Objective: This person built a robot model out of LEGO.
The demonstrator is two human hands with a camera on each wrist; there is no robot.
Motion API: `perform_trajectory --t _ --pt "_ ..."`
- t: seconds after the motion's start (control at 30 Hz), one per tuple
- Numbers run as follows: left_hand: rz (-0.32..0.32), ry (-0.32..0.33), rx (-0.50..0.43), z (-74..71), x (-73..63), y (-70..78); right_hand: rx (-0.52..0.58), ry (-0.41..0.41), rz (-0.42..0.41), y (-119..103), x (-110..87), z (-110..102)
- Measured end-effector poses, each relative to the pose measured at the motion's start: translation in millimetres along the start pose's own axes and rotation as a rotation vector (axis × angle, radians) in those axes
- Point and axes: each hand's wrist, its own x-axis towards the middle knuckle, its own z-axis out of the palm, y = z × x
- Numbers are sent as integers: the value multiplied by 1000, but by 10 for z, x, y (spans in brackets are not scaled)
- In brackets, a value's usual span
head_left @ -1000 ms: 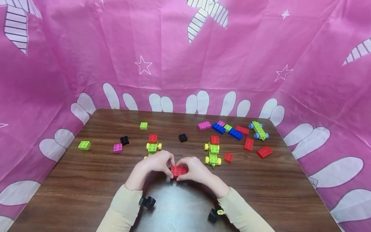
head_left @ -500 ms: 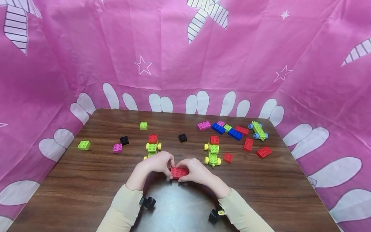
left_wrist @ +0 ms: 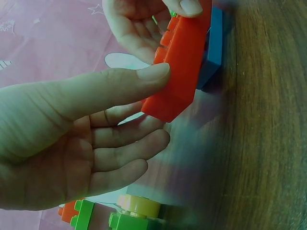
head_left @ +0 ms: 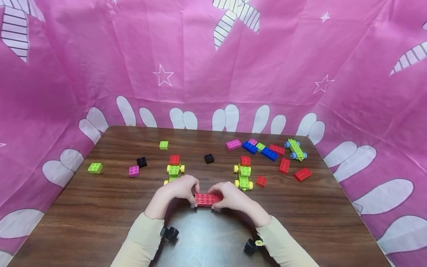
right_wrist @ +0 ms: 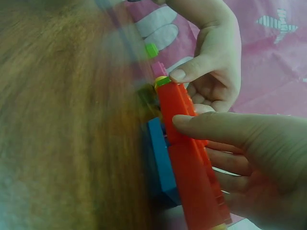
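Observation:
Two red toy bricks lie end to end over a blue brick point(right_wrist: 162, 163), which shows beneath them in both wrist views. My left hand point(head_left: 182, 186) pinches the free end of the left red brick point(head_left: 204, 199) between thumb and fingertips. From the other side my right hand point(head_left: 231, 196) grips the red bricks near their seam, thumb in front and fingers behind. The right red brick point(right_wrist: 194, 187) is mostly covered by that hand in the head view. Just beyond the hands stand two green wheeled cars with yellow wheels, the left car point(head_left: 174, 170) partly hidden by my left hand.
The right car point(head_left: 244, 178) has a loose red square brick point(head_left: 261, 181) beside it. Several red, blue and pink bricks lie at the back right, near a blue-wheeled green base point(head_left: 296, 150). Black bricks point(head_left: 209, 158), a pink brick point(head_left: 134, 171) and green bricks point(head_left: 95, 168) are scattered farther left.
My right hand has slid a little to the right along the red bricks, uncovering more of the left one. My left hand keeps its place at the end.

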Motion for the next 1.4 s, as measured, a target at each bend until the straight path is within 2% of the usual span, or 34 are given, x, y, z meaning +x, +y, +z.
perform_trajectory --t 0.37,0.53,0.77,0.9,1.13,1.4 --pt "-13 12 -26 17 16 24 47 16 40 35 -10 26" --pt "27 24 -70 30 50 79 72 10 53 58 -6 22" --pt "77 66 -31 108 105 146 87 24 63 66 0 28" --pt "44 99 -17 152 120 168 89 34 73 50 4 38" --pt "-49 134 -13 173 138 197 126 70 125 6 5 53" --pt "-68 156 -3 182 140 227 139 88 155 1 8 77"
